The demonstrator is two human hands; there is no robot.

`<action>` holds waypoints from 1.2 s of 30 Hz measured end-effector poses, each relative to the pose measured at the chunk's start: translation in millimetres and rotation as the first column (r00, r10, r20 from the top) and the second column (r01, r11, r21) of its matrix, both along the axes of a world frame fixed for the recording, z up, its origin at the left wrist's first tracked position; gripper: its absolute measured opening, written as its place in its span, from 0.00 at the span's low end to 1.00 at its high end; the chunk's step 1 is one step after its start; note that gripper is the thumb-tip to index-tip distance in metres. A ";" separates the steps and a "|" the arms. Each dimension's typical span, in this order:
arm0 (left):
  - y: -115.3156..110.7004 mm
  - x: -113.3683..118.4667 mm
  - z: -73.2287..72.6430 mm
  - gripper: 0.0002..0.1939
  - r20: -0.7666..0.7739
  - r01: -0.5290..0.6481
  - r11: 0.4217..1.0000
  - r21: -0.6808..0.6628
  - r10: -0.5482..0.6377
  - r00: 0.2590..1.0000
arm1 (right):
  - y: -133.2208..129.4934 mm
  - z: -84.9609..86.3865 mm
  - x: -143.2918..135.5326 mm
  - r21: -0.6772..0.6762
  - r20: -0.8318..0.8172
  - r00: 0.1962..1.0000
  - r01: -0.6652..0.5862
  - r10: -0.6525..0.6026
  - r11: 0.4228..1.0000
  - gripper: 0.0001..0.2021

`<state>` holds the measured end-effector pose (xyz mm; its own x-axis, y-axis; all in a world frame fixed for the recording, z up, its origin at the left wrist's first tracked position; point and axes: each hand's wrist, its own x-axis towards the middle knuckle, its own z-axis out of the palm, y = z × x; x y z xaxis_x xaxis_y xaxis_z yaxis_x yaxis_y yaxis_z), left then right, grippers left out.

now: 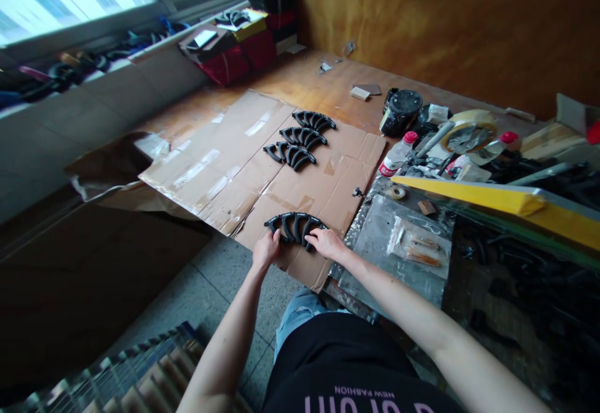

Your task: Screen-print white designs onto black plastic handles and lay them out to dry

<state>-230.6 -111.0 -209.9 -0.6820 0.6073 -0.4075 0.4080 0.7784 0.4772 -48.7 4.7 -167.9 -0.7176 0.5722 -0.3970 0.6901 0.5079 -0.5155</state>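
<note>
A curved row of black, tube-like pieces (294, 227) lies near the front edge of a flattened cardboard sheet (225, 157). My left hand (267, 245) is closed on the left end of this row. At its right end my right hand (327, 242) has its fingers pressed on one of the pieces. Farther back on the cardboard, three similar fan-shaped rows (300, 137) of black pieces lie close behind one another. What is under my fingertips is too small to make out.
To the right stand a bottle with a red cap (398, 154), black jars (402, 112), a tape roll (397, 192) and a yellow-edged board (492, 195). A plastic bag (417, 244) lies on a grey plate. Red boxes (229, 63) stand at the back left.
</note>
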 end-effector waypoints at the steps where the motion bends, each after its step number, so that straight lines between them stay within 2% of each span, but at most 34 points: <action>1: 0.7 2.4 3.7 0.23 -0.045 -0.002 1.000 -0.011 0.002 0.999 | -0.2 1.4 2.5 -0.016 -0.006 1.000 0.004 -0.004 1.000 0.19; 4: -3.0 25.8 13.6 0.24 -0.194 -0.003 0.999 0.034 0.009 0.981 | -3.1 6.0 11.2 -0.047 0.005 1.000 0.013 -0.012 0.999 0.21; 6: -5.7 50.6 15.7 0.26 -0.306 0.097 0.989 0.116 -0.057 0.950 | -6.2 8.0 16.2 -0.054 0.012 1.000 0.018 -0.017 0.998 0.21; 9: -1.8 84.6 9.6 0.29 -0.424 0.257 0.956 0.141 -0.176 0.889 | -10.7 7.3 20.5 -0.049 0.015 0.999 0.046 -0.045 0.998 0.19; 11: 5.2 97.4 2.0 0.30 -0.438 0.264 0.960 0.094 -0.199 0.877 | -13.3 4.8 21.3 -0.047 0.013 0.997 0.074 -0.074 0.996 0.18; 14: 14.7 100.3 -7.2 0.28 -0.417 0.279 0.958 0.058 -0.231 0.879 | -17.1 1.6 20.9 -0.040 -0.015 0.996 0.087 -0.088 0.995 0.16; 18: 20.2 76.7 -11.6 0.27 -0.419 0.369 0.926 0.079 -0.305 0.855 | -22.0 2.8 20.9 0.007 -0.042 0.997 0.061 -0.060 0.998 0.14; 21: 34.8 32.8 -12.7 0.28 -0.471 0.421 0.903 0.084 -0.337 0.815 | -24.9 4.9 22.1 0.048 0.017 0.999 0.031 -0.031 0.998 0.16; 23: 57.2 -7.0 -12.4 0.29 -0.510 0.419 0.905 0.069 -0.329 0.795 | -26.1 4.8 22.9 0.079 0.047 0.999 0.005 -0.008 0.997 0.17; 26: 104.8 -65.2 -8.7 0.32 -0.520 0.378 0.925 0.029 -0.309 0.796 | -26.9 1.8 23.2 0.102 0.038 0.999 0.005 -0.009 0.995 0.15; 28: 134.5 -90.7 -5.0 0.34 -0.512 0.365 0.931 0.016 -0.306 0.803 | -27.7 -1.3 22.7 0.113 0.016 0.999 0.043 -0.045 0.993 0.14; 30: 152.8 -100.0 -3.2 0.34 -0.500 0.379 0.925 0.013 -0.322 0.804 | -29.6 -4.1 22.1 0.120 -0.014 0.997 0.075 -0.073 0.990 0.13; 32: 155.4 -95.4 -5.9 0.36 -0.500 0.392 0.920 0.024 -0.329 0.801 | -31.9 -5.5 21.9 0.097 -0.037 0.996 0.083 -0.080 0.992 0.15; 33: 151.2 -90.4 -9.3 0.37 -0.502 0.392 0.919 0.031 -0.325 0.801 | -32.4 -5.4 22.3 0.073 -0.056 0.996 0.079 -0.075 0.994 0.17; 35: 136.6 -80.3 -19.3 0.42 -0.550 0.347 0.927 0.139 -0.219 0.806 | -30.0 -3.3 26.4 0.048 -0.125 0.990 0.064 -0.058 0.997 0.19; 36: 128.1 -76.2 -25.1 0.43 -0.542 0.338 0.928 0.160 -0.204 0.816 | -26.8 -1.1 31.3 0.060 -0.176 0.983 0.062 -0.050 0.996 0.20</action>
